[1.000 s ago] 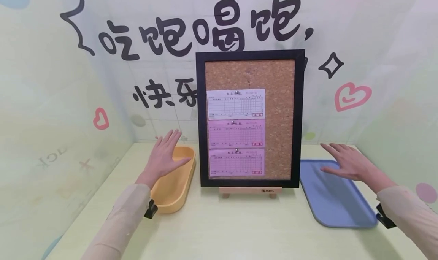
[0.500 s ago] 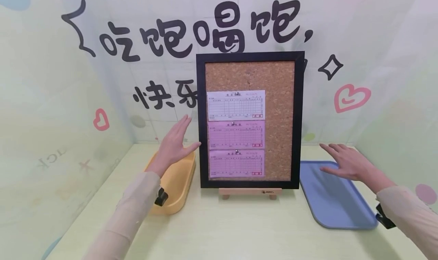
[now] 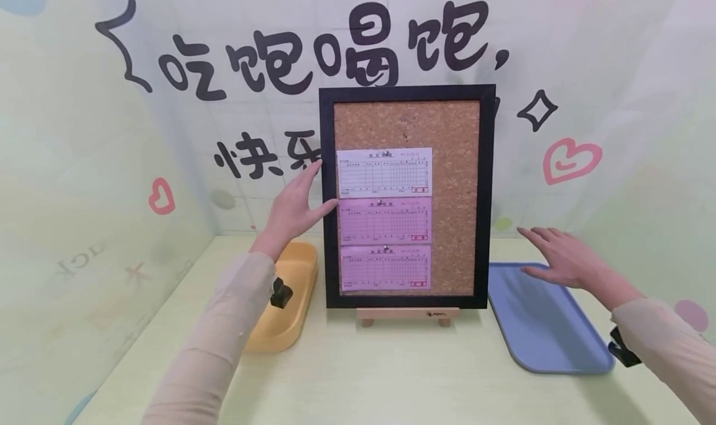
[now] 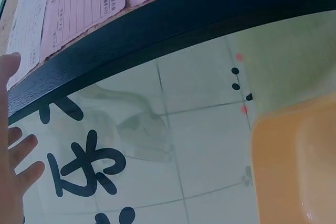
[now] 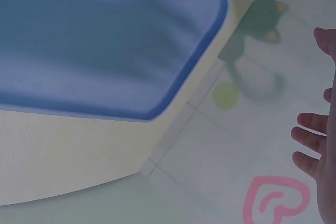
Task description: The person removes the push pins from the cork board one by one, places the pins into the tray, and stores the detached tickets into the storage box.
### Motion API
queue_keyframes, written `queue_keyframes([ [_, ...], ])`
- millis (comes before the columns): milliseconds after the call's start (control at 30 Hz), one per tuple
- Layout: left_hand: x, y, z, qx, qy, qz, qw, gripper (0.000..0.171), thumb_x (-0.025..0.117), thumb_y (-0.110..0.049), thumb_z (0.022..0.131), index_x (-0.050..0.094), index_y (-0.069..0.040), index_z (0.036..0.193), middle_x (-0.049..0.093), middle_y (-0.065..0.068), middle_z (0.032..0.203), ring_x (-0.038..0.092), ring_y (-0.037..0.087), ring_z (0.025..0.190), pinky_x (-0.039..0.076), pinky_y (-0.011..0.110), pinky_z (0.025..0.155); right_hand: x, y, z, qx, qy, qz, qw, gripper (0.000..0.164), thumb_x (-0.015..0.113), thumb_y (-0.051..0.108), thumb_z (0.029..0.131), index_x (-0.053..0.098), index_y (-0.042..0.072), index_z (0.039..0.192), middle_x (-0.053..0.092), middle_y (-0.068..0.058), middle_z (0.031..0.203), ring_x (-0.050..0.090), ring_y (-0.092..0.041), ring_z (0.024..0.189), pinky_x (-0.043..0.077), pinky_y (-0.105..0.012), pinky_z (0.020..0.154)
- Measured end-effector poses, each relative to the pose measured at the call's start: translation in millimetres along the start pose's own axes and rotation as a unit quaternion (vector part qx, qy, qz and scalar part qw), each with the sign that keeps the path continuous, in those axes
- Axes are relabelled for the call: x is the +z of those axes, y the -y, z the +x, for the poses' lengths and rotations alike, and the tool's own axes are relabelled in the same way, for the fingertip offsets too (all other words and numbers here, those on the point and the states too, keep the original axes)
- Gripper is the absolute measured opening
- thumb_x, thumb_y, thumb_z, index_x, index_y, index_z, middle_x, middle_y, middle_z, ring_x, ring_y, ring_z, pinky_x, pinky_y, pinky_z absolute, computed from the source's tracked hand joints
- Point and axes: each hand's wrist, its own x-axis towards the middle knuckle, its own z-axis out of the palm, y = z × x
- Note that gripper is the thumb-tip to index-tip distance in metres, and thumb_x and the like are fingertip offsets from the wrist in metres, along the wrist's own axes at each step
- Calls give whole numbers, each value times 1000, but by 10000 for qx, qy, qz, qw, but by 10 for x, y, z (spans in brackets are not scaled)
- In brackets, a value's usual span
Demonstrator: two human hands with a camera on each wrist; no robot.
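Observation:
A black-framed cork board [image 3: 454, 201] stands upright on a small wooden stand [image 3: 407, 314]. Pinned one above another on its left side are a white receipt slip [image 3: 385, 175] and two pink receipt slips [image 3: 386, 223]. My left hand [image 3: 292, 209] is at the board's left edge, fingers extended and thumb tip overlapping the black frame in the head view. The left wrist view shows that hand [image 4: 13, 177] with spread fingers beside the frame's side [image 4: 173, 38]. My right hand [image 3: 567, 262] hovers above the blue tray [image 3: 550, 325], fingers straight and holding nothing.
A yellow plastic bin [image 3: 288, 332] stands left of the board, partly behind my left forearm. The pale table [image 3: 369, 375] runs up to a back wall [image 3: 252, 15] with black lettering. Side walls bound the table left and right.
My left hand has risen and moved right, from above the yellow bin to the board's left edge. My right hand has stayed nearly still over the tray.

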Motion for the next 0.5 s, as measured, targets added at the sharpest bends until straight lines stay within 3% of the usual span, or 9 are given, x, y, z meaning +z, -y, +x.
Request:
queue_keyframes([
  [233, 8, -27, 99, -267, 37, 17, 9996, 78, 66, -38, 80, 27, -10, 142, 41, 17, 137, 38, 31, 125, 37, 47, 97, -23, 24, 32, 25, -82, 27, 10000, 73, 69, 37, 75, 43, -5, 129, 52, -28, 116, 49, -44, 103, 42, -58, 83],
  [433, 21, -46, 135, -428, 21, 71, 9991, 78, 66, -39, 80, 27, -13, 142, 49, 19, 121, 53, 31, 101, 45, 47, 81, -36, 52, 42, 63, -78, 57, 9999, 73, 69, 38, 75, 43, -4, 129, 52, -27, 116, 49, -43, 104, 42, -57, 82],
  [500, 26, -54, 143, -480, 66, 86, 9988, 78, 66, -38, 80, 26, -13, 142, 48, 20, 121, 53, 31, 100, 45, 47, 81, -30, 61, 45, 53, -102, 72, 9999, 73, 69, 38, 75, 43, -3, 129, 52, -26, 116, 50, -42, 104, 43, -57, 82],
])
